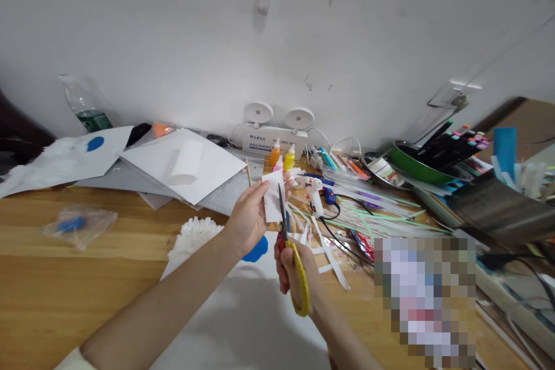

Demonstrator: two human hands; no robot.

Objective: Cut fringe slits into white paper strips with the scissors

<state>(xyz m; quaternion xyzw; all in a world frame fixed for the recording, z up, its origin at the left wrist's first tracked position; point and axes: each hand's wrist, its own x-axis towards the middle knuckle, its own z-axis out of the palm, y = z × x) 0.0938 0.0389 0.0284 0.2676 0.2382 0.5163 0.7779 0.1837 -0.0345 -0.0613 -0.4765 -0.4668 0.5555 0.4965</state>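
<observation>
White sheet [243, 318] on bench [99, 295]; bare wood left of its edge. Right hand [289, 266] grips yellow-handled scissors [302, 280], blades at small white paper's [272, 202] right edge; left hand [246, 214] pinches it. Rightward, farther: white strips [331, 255], then glue gun [317, 199], crowding.

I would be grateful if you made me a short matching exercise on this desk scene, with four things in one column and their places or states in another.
Things:
1. scissors
2. small white paper
3. clear bottle
4. green bowl

Places or states:
A. near the wall, at the left of the picture
B. filled with pens
C. in the right hand
D. in the left hand

Right pairs: 1-C, 2-D, 3-A, 4-B
</observation>
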